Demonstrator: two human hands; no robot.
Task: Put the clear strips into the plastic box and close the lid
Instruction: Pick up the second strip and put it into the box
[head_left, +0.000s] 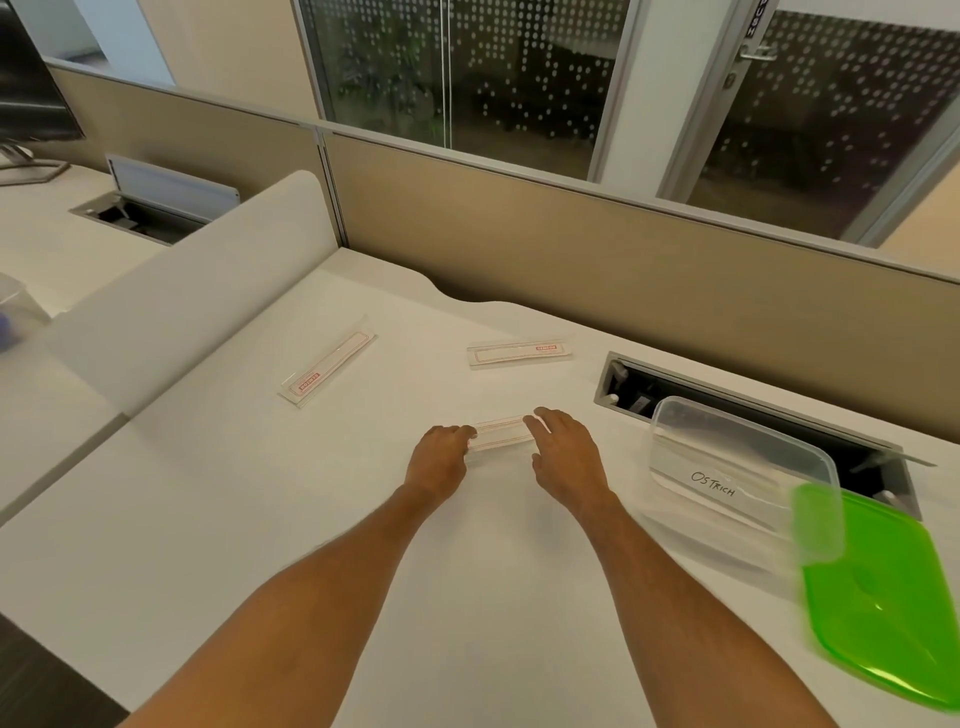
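Note:
Three clear strips with red print lie on the white desk. The nearest strip (501, 435) is between my two hands: my left hand (439, 458) touches its left end and my right hand (563, 451) its right end, fingers curled around it. A second strip (519, 353) lies farther back in the middle, and a third strip (328, 367) lies angled at the left. The clear plastic box (737, 467), labelled "OSTRICH", stands open at the right with nothing in it. Its green lid (883, 597) lies beside it at the near right, partly under the box's corner.
An open cable tray (727, 405) is sunk in the desk just behind the box. A beige partition (623, 260) bounds the desk's far edge. A low white divider (197, 291) runs along the left, with a second cable tray (140, 213) and a monitor beyond it.

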